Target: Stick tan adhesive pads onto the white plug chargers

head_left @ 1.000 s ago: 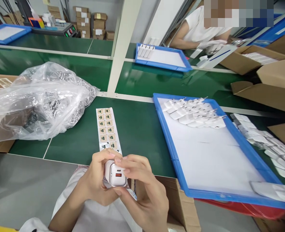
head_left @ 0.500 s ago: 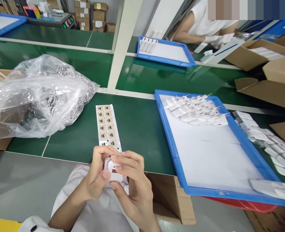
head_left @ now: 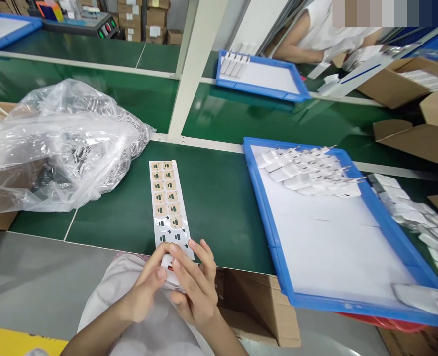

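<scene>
Just past the table's front edge, a small white USB wall charger (head_left: 170,272) is held up, its red port partly covered by fingers. My left hand (head_left: 147,289) grips it from the left, thumb on its near side. My right hand (head_left: 198,287) is bent over it from the right, index and middle fingers lying across its face and thumb below. Directly beyond the hands lies a sticker sheet (head_left: 166,190) with tan stickers in two columns; several near positions show bare white backing.
To the right, a blue tray (head_left: 267,222) holds rows of white plug chargers (head_left: 311,173). More white pieces (head_left: 415,212) lie beyond it. A clear plastic bag (head_left: 88,143) of parts stands left. Below the edge is a cardboard box (head_left: 278,311). A co-worker's arms (head_left: 296,44) show across the bench.
Both hands have moved slightly down with the charger, exposing more of the sticker sheet. My right fingers have shifted left, covering more of the charger's face. The view has shifted slightly.
</scene>
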`<state>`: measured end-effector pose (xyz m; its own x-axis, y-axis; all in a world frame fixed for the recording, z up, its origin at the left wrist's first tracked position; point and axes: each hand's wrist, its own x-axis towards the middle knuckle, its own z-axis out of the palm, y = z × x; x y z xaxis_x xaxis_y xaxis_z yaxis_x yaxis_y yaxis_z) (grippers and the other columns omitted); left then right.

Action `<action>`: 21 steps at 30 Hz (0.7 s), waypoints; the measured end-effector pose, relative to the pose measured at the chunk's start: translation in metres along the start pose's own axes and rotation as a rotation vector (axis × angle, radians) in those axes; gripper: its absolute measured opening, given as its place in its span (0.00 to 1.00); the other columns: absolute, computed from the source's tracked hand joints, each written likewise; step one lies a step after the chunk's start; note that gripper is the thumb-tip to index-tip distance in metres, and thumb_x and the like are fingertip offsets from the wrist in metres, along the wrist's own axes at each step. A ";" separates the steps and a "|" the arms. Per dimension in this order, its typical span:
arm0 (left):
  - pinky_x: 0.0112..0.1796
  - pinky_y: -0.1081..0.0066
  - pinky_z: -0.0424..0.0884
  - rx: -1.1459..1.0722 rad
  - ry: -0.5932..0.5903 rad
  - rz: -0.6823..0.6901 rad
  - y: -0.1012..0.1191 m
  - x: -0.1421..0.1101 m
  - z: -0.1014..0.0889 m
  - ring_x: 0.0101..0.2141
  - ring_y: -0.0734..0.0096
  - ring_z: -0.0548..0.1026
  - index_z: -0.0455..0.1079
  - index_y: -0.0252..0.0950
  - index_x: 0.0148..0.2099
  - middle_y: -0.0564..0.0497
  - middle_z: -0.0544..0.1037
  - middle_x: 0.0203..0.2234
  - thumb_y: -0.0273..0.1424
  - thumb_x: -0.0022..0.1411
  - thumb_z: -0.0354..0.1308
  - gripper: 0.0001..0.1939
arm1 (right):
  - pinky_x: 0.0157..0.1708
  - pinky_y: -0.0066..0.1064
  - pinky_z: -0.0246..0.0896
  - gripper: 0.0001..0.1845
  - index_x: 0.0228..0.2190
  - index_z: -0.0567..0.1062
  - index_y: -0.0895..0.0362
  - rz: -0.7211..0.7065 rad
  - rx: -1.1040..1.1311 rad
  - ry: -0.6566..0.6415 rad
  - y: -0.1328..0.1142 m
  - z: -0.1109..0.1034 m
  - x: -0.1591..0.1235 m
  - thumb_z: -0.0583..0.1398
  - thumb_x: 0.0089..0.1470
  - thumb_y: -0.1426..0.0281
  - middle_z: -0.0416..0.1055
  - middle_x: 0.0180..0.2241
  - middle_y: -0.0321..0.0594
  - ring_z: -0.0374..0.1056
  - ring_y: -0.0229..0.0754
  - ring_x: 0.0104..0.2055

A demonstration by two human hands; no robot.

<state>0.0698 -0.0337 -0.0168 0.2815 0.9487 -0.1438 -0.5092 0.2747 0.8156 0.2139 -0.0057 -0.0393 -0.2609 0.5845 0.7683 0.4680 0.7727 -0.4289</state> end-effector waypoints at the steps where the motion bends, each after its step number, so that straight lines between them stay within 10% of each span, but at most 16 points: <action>1: 0.44 0.69 0.68 0.045 0.002 0.032 0.000 0.000 -0.006 0.41 0.65 0.72 0.73 0.41 0.54 0.48 0.75 0.42 0.56 0.73 0.55 0.25 | 0.62 0.54 0.68 0.30 0.73 0.60 0.50 0.034 0.047 -0.035 0.006 -0.003 0.001 0.45 0.78 0.57 0.81 0.55 0.46 0.70 0.55 0.65; 6: 0.41 0.67 0.69 0.222 0.063 0.319 0.005 0.012 -0.034 0.40 0.63 0.72 0.72 0.41 0.59 0.47 0.74 0.41 0.55 0.73 0.54 0.26 | 0.54 0.48 0.76 0.29 0.72 0.63 0.46 0.389 0.024 -0.155 0.052 -0.007 0.012 0.56 0.74 0.62 0.73 0.64 0.48 0.73 0.53 0.60; 10: 0.40 0.68 0.70 0.188 0.155 0.334 0.006 0.033 -0.046 0.38 0.66 0.74 0.73 0.41 0.58 0.49 0.73 0.41 0.54 0.72 0.56 0.25 | 0.55 0.53 0.73 0.27 0.66 0.71 0.54 0.347 -0.166 -0.371 0.075 0.010 0.009 0.60 0.71 0.58 0.76 0.61 0.52 0.70 0.59 0.59; 21: 0.41 0.68 0.69 0.097 0.122 0.122 -0.005 0.049 -0.037 0.36 0.66 0.73 0.73 0.38 0.54 0.49 0.75 0.39 0.56 0.71 0.57 0.26 | 0.52 0.49 0.75 0.28 0.69 0.65 0.55 0.282 -0.233 -0.446 0.038 -0.018 -0.035 0.58 0.73 0.62 0.77 0.55 0.52 0.73 0.58 0.59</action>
<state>0.0560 0.0174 -0.0482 0.1189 0.9876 -0.1029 -0.4513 0.1461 0.8803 0.2557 -0.0016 -0.0737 -0.4062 0.8469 0.3430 0.7313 0.5264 -0.4337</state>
